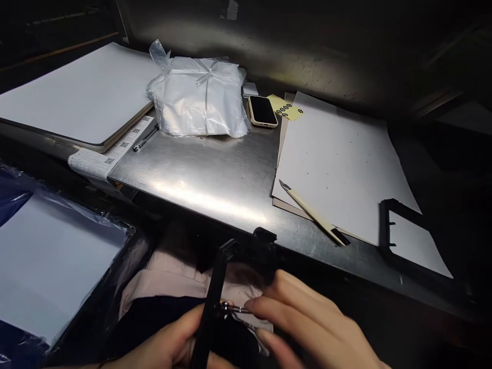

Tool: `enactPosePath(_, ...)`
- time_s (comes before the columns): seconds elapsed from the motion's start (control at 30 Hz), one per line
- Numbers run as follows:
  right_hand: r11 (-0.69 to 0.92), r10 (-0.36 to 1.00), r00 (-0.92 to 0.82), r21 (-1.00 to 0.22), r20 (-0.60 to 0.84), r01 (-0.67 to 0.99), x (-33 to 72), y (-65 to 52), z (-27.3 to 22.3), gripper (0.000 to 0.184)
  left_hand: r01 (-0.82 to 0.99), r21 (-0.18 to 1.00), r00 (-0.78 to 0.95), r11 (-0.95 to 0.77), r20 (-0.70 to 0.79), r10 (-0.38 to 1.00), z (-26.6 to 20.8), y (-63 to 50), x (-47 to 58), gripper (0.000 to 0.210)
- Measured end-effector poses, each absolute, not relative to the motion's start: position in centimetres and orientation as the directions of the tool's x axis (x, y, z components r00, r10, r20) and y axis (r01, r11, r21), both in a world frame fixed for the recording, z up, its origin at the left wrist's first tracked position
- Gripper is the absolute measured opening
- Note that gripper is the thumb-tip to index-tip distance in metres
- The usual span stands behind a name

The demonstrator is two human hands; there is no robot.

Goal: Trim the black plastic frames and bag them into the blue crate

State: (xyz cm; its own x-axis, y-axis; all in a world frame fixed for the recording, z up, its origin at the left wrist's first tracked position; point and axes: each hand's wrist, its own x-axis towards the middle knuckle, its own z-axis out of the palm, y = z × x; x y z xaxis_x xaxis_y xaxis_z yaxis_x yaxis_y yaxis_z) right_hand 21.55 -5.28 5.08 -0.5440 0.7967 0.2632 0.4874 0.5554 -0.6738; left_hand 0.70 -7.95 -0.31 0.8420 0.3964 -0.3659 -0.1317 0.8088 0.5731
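Low in the head view, my left hand [175,333] is closed around a black plastic frame [216,287], which tilts upright over my lap. My right hand [311,318] pinches a small shiny metal tool [237,309] between thumb and fingers. The tool's tip meets the inner edge of the frame's near bar; its exact kind is too small to make out. A similar black frame [384,225] lies at the right on a sheet of white paper [338,154]. A craft knife [311,207] with a cream handle rests across the paper's front edge.
The metal table [200,169] carries a tied plastic-wrapped bundle [200,97], a phone [263,111], a yellow sticker sheet [286,108] and a pen [145,139]. White board sheets [84,92] lie at left over a printed label strip [107,156]. A plastic-lined box [57,256] stands lower left.
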Motion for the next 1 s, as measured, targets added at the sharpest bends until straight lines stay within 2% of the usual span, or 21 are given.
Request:
enactPosePath(0.07, 0.356, 0.847, -0.514, -0.864, 0.137, 0.357, 22.6, -4.8, 5.0, 0.011, -0.155, 0.566, 0.831, 0.810, -0.368, 0.416, 0.0, -7.9, 0.6, 0.070)
enactPosePath(0.13, 0.235, 0.877, -0.475, -0.926, 0.071, 0.294, 23.5, -4.7, 5.0, 0.011, -0.161, 0.565, 0.812, 0.809, -0.390, 0.434, 0.5, -7.7, 0.4, 0.065)
enactPosePath(0.2, 0.236, 0.909, -0.408, -0.912, 0.085, 0.336, 24.1, -5.0, 5.0, 0.011, -0.138, 0.561, 0.793, 0.816, -0.432, 0.430, 0.9, -7.6, 0.3, 0.065)
enactPosePath(0.33, 0.308, 0.934, -0.326, -0.799, 0.149, 0.517, 24.4, -5.8, 4.3, 0.023, -0.078, 0.519, 0.784, 0.851, -0.495, 0.374, 1.2, -7.6, 0.2, 0.073)
enactPosePath(0.43, 0.225, 0.974, -0.116, -0.787, 0.193, 0.574, 24.9, -5.3, 3.6, 0.019, -0.099, 0.534, 0.768, 0.840, -0.495, 0.406, 1.1, -7.5, 0.3, 0.070)
enactPosePath(0.5, 0.077, 0.997, -0.018, -0.871, 0.078, 0.484, 25.6, -4.6, 3.1, 0.014, -0.146, 0.560, 0.757, 0.816, -0.468, 0.456, 1.0, -7.1, 0.3, 0.068)
enactPosePath(0.57, -0.113, 0.990, -0.040, -0.941, -0.132, 0.319, 26.0, -4.1, 2.5, 0.015, -0.180, 0.564, 0.762, 0.806, -0.438, 0.477, 0.9, -6.4, 0.1, 0.064)
enactPosePath(0.63, -0.239, 0.967, -0.044, -0.951, -0.252, 0.196, 26.0, -4.1, 1.5, 0.017, -0.184, 0.559, 0.741, 0.808, -0.461, 0.488, 0.9, -5.6, -0.1, 0.058)
enactPosePath(0.7, -0.255, 0.967, 0.056, -0.957, -0.249, 0.138, 25.5, -4.5, 0.2, 0.019, -0.236, 0.568, 0.673, 0.789, -0.490, 0.554, 0.8, -4.9, -0.2, 0.058)
enactPosePath(0.8, -0.212, 0.952, 0.238, -0.975, -0.190, 0.070, 23.8, -5.6, -1.6, 0.024, -0.368, 0.648, 0.505, 0.667, -0.462, 0.729, 0.5, -4.7, 0.6, 0.065)
enactPosePath(0.93, -0.119, 0.960, 0.269, -0.986, -0.084, 0.113, 23.1, -6.2, -2.1, 0.025, -0.314, 0.696, 0.316, 0.646, -0.565, 0.762, 0.4, -4.7, 1.6, 0.040)
enactPosePath(1.0, -0.055, 0.959, 0.284, -0.981, 0.001, 0.188, 24.4, -5.0, -1.4, 0.025, -0.286, 0.732, 0.287, 0.619, -0.551, 0.784, 0.7, -4.2, 1.2, 0.037)
